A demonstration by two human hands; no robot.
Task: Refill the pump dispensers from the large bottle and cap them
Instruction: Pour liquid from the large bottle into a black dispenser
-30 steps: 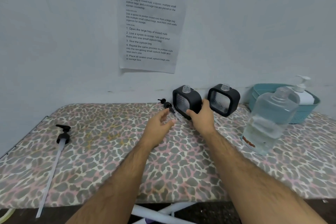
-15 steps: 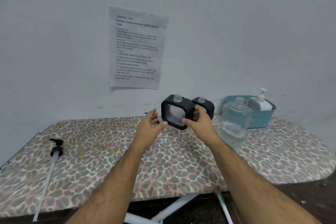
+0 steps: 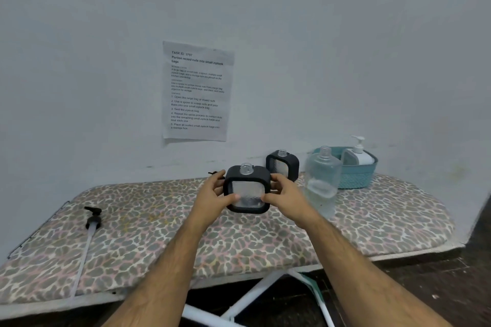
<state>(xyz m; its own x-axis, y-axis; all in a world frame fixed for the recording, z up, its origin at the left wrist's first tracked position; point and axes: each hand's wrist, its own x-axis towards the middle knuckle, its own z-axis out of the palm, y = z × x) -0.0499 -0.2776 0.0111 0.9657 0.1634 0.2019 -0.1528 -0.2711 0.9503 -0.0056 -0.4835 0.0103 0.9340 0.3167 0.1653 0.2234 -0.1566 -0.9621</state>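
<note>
**First dispenser in hand, nothing poured or capped yet**

Both hands are clamped on one square black dispenser [image 3: 247, 190], held just above the middle of the surface [image 3: 159, 236]. The left hand [image 3: 212, 198] grips its left side and the right hand [image 3: 285, 198] its right side, thumbs across the clear front panel. Its neck is open, with no pump on it, and I cannot tell for sure how much liquid is inside, though the panel looks mostly pale and empty.

A second dispenser [image 3: 283, 167], also with a bare open neck, stands farther back and to the right, near the wall. Just right of the held one stands the large bottle [image 3: 322, 180], uncapped and roughly half full of clear liquid. By my reading the task is at its start: both dispensers are uncapped and ready, but neither seems filled, and both pours and both cappings are left to do.

One long pump [image 3: 91, 223] lies far to the left, its tube running toward the near edge. A small dark pump piece [image 3: 214, 173] shows behind the left hand, partly hidden. A teal basket [image 3: 356, 175] holding a white soap bottle [image 3: 357, 155] sits at the far right against the wall.

There is open surface in front of and left of the hands for setting the dispenser down. The large bottle stands close to the right hand, so a careless swing could knock it.
</note>
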